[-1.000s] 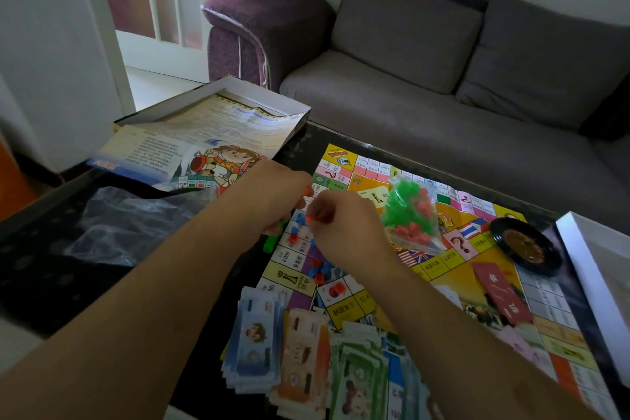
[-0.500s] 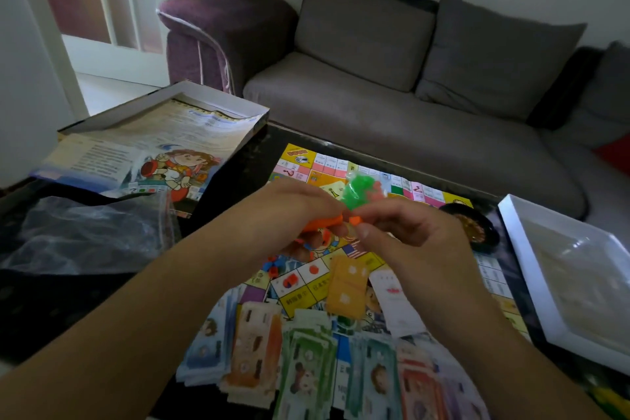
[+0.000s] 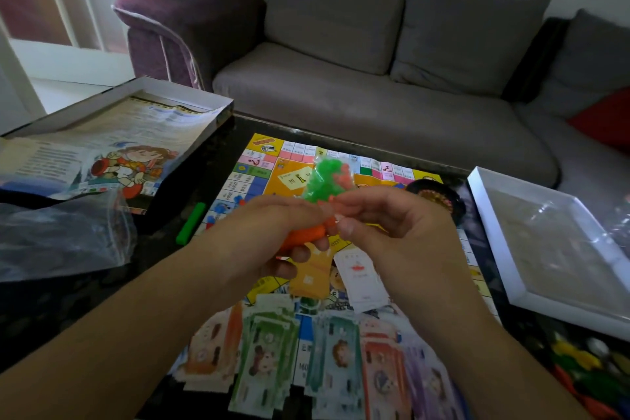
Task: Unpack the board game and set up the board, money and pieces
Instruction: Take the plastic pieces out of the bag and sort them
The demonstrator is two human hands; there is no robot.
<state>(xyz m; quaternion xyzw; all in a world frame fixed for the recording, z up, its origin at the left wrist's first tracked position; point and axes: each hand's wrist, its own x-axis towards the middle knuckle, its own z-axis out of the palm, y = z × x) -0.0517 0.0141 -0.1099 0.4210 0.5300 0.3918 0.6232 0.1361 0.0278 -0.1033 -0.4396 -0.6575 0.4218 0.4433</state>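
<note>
Progress check, judging just by how things are sitting: the board (image 3: 341,181) is lying unfolded on the dark table (image 3: 85,300), so I'm counting that part as done. Money (image 3: 306,351) is looking mostly sorted too, spread out in coloured stacks along the board's near edge, with an orange card (image 3: 312,278) and a white card (image 3: 358,278) lying on the board just past the stacks. Pieces are what I'm working on now. I'm gripping an orange piece (image 3: 306,233) in my left hand (image 3: 272,239), fingers curled round it, and my right hand (image 3: 392,232) is pinching something small and pale right at its tip; can't really tell what it is. Both hands are hovering over the middle of the board, and just behind them is a little clear bag of green and red bits (image 3: 324,177), apparently unopened, though I can't say for sure. A green stick piece (image 3: 191,223) is lying off the board's left edge, and a dark round spinner thing (image 3: 434,196) is sitting at the board's far right corner. Box halves are parked either side of the board: the one with the rules sheet (image 3: 119,147) on the left, the white tray (image 3: 545,249) on the right. So I'm guessing what's left is emptying that bag and getting the pieces actually placed.
</note>
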